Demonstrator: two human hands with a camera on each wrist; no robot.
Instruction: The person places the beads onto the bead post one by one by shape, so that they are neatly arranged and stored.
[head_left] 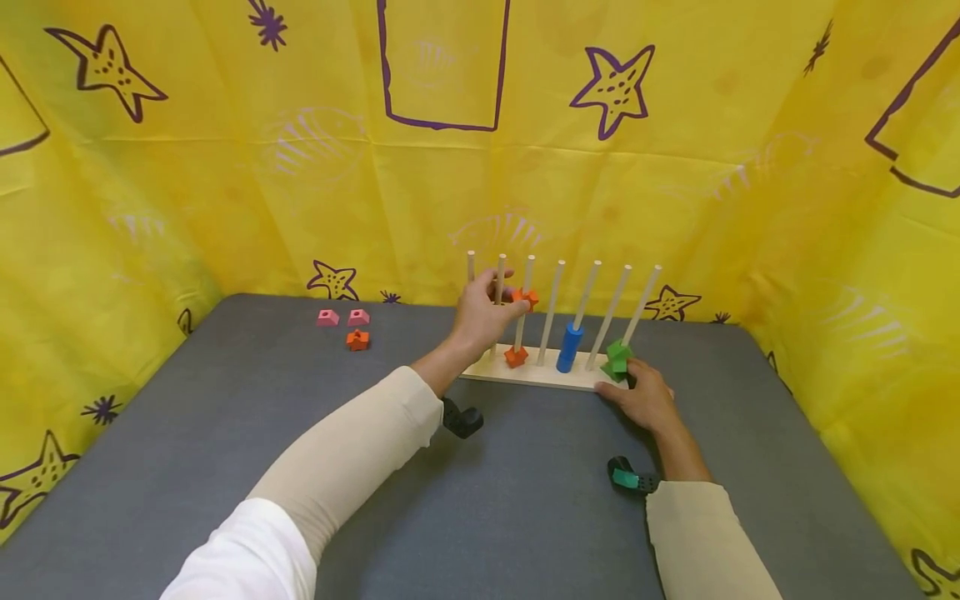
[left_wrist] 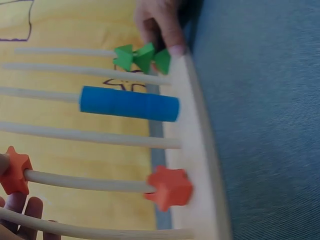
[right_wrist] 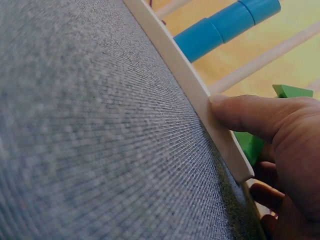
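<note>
A wooden peg stand has a pale base [head_left: 540, 377] and several upright pegs. My left hand [head_left: 480, 315] pinches an orange star bead [left_wrist: 17, 171], which is threaded on the third peg from the left, near its upper part. Lower on that peg, another orange star [left_wrist: 171, 188] rests against the base. At the stand's right end, my right hand [head_left: 647, 398] grips the base, its thumb on the front edge. Beside it, green triangular beads [head_left: 618, 358] are stacked on the rightmost peg. Blue cylinders [head_left: 570, 348] sit on a peg between the stars and the green beads.
Two pink blocks [head_left: 327, 317] and an orange star piece [head_left: 358, 340] lie on the grey table [head_left: 525, 500] to the left. A yellow patterned curtain [head_left: 420, 192] hangs behind the table and at its sides. Black wrist devices [head_left: 462, 421] show under both forearms.
</note>
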